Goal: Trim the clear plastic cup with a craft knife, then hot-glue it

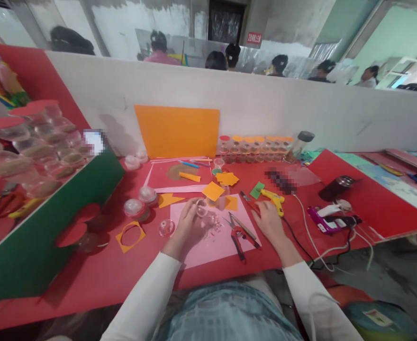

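My left hand (pixel 188 221) is closed round a small clear plastic cup (pixel 201 207) above the pink sheet (pixel 190 246). My right hand (pixel 268 221) is on the right, its fingers closed at the red end of a slim tool (pixel 250 202) with a dark tip; its exact kind is unclear. Between the hands lie red-handled pruning shears (pixel 236 237), a thin pointed tool (pixel 246 226) and small scraps (pixel 213 227). Just beyond my right hand is a yellow glue gun (pixel 274 200). A clear dome (pixel 166 228) lies left of my left hand.
Orange paper pieces (pixel 213 191) and a cut-out orange frame (pixel 130 236) lie about. Clear containers (pixel 45 151) are stacked behind a green board (pixel 62 232). A row of small jars (pixel 256 149) lines the white partition (pixel 265 104). Cables (pixel 304 227) and a black bottle (pixel 336 188) are at right.
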Demonstrator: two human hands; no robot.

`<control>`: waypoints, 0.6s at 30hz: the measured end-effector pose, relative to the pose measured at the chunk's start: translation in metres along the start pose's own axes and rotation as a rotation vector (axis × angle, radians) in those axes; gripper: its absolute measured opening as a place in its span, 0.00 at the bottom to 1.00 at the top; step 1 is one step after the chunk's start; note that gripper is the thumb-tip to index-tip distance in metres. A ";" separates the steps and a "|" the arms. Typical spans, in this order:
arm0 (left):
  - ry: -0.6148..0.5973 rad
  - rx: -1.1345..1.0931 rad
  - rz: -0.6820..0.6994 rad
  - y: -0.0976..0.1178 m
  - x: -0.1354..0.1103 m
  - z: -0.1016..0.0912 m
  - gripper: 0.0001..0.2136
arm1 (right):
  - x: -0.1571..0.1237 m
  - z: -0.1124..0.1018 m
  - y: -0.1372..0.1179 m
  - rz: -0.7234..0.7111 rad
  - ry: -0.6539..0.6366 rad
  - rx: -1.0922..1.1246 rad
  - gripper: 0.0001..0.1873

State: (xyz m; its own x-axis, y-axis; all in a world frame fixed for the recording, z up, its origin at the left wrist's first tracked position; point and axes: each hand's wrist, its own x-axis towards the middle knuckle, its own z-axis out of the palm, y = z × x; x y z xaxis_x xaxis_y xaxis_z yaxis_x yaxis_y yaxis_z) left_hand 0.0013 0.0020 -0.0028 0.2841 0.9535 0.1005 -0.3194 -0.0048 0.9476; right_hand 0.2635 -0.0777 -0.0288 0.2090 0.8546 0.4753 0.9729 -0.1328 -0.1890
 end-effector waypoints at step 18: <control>-0.140 -0.268 -0.160 0.005 -0.004 -0.003 0.20 | -0.008 0.021 0.018 0.080 0.007 0.004 0.13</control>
State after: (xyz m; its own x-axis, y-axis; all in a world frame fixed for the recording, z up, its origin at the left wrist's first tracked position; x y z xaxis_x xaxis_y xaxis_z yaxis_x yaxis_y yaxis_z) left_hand -0.0043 -0.0006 0.0007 0.4653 0.8850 0.0155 -0.4814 0.2384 0.8435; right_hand 0.2769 -0.0765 -0.0536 0.2871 0.8377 0.4646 0.9526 -0.1988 -0.2302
